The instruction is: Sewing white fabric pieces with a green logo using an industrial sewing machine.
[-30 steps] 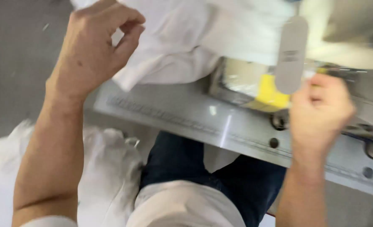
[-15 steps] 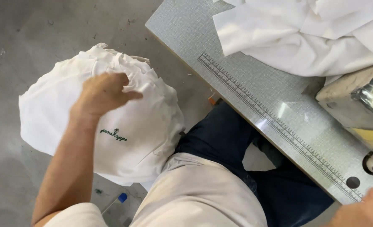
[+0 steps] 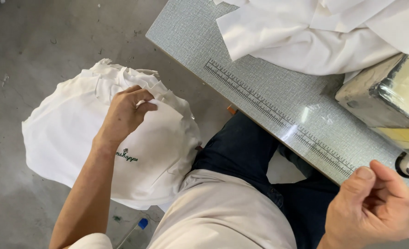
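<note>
Left hand (image 3: 127,113) down at the person's left side, fingers curled into the top folds of a white cloth pile (image 3: 108,143), pinching a ruffled edge; grasp looks partial, thumb over fabric, nothing lifted clear yet. Pile sits heaped low above the grey floor (image 3: 38,46), beside the left thigh, well apart from the table; soft, crumpled, rounded mound, small green stitched mark on the front face. Right hand (image 3: 372,207) loosely clenched at the near table edge, holds nothing visible. Table (image 3: 260,78) grey, textured, ruler strip (image 3: 283,122) set along its edge. More white cloth (image 3: 324,32) already lies bunched on the tabletop at the far side, next to a yellow-and-grey block (image 3: 388,97). Judgement: early in a pickup, piece gripped, not raised or brought to the table; most of the pile left.
</note>
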